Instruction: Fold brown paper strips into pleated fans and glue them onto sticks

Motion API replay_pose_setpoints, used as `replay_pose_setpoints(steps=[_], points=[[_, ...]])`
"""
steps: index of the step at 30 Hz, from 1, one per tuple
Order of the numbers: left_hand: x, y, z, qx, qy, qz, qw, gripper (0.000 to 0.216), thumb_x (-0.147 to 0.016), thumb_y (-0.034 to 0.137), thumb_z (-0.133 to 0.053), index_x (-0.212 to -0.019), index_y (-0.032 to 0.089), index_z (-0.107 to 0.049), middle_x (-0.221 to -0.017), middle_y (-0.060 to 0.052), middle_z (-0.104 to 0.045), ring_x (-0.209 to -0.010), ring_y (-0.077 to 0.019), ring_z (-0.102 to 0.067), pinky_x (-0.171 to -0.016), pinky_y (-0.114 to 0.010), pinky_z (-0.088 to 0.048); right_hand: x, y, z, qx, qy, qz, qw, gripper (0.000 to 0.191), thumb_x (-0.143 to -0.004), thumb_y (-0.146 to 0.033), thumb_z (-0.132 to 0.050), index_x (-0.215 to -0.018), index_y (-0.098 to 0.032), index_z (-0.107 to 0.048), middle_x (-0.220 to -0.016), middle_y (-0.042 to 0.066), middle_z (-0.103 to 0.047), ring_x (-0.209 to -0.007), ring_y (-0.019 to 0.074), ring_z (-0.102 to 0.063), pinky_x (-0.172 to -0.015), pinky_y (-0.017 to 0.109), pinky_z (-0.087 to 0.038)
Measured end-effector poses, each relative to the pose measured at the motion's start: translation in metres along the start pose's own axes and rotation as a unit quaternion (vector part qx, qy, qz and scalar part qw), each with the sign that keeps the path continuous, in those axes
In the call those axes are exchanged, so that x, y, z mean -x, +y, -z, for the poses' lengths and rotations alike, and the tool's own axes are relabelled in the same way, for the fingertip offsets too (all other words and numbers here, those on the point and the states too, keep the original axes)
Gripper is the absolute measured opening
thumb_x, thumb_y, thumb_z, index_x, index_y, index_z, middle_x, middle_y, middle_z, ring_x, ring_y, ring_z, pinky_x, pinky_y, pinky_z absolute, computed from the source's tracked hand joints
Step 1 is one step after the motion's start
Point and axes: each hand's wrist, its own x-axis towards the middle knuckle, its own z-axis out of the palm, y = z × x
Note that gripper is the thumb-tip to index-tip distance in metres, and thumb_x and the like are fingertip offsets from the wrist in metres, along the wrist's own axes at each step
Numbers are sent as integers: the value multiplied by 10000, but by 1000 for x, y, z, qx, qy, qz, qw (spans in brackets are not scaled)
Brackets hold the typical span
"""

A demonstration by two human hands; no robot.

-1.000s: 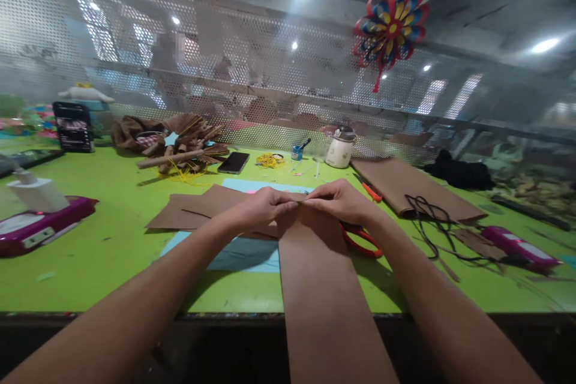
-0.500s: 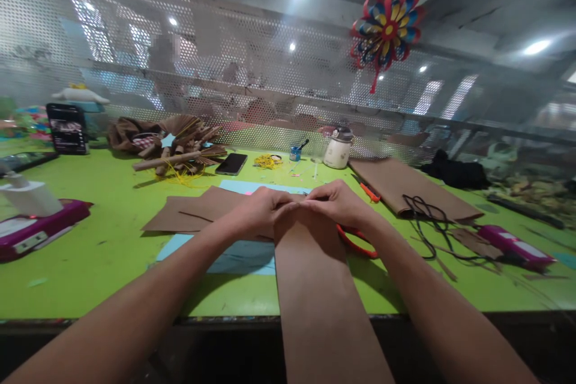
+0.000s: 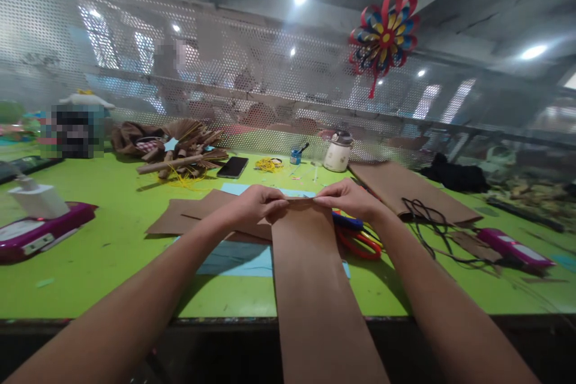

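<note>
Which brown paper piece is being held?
The long centre strip crossing the table edge: left hand and right hand pinch its far end. The left sheet and right sheet lie flat.

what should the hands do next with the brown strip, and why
Probably fold the pinched far edge over and press a narrow crease: the left hand and right hand both pinch the far end of the brown paper strip, which otherwise lies flat.

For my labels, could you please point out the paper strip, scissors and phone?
paper strip (image 3: 310,276), head view, its middle
scissors (image 3: 360,240), head view, red handle loop
phone (image 3: 233,167), head view, dark screen
</note>
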Motion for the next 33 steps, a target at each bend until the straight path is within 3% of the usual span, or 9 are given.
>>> replay_pose_setpoints(steps=[7,12,20,26,30,33], points=[[1,-2,4,10,-26,6,1000,243,-811,247,-404,-927,143,-592,-743,-30,-582,-647,-119,-488,-613,-239,-375,3,3,11,-37,-82,-1,996,261,-801,-362,-521,-767,-122,-617,-622,-16,-471,-586,83,-420,-591,239,-346],[5,3,6,56,-35,43,997,221,-825,307,-411,-946,154,-514,-731,-21,-560,-665,-128,-513,-630,-255,-396,2,6,10,-49,-91,-18,994,270,-799,-339,-535,-929,-127,-642,-643,-10,-482,-605,87,-411,-602,242,-354],[3,0,4,159,7,47,986,129,-798,281,-483,-824,154,-475,-683,9,-510,-629,-110,-501,-617,-262,-422,5,5,9,-121,-70,-42,989,338,-790,-338,-550,-1072,-163,-612,-773,27,-601,-697,115,-526,-674,277,-430],[6,9,7,299,14,52,953,143,-790,268,-527,-836,141,-477,-664,24,-505,-602,-93,-494,-626,-268,-415,3,7,5,-252,33,-18,967,356,-765,-318,-588,-1086,-163,-598,-866,54,-638,-739,127,-576,-704,285,-464],[7,8,1,382,-32,19,923,144,-790,260,-545,-870,152,-492,-724,22,-503,-666,-89,-493,-644,-253,-400,4,-7,-12,-286,-37,-9,957,433,-692,-231,-662,-1117,-207,-584,-944,49,-644,-803,149,-591,-724,296,-477],[4,5,-9,412,-41,14,910,158,-788,278,-562,-879,158,-511,-748,22,-491,-681,-76,-472,-639,-226,-383,3,-16,-24,-265,-83,31,960,377,-699,-213,-649,-1074,-204,-611,-983,52,-634,-880,167,-583,-797,321,-457]])
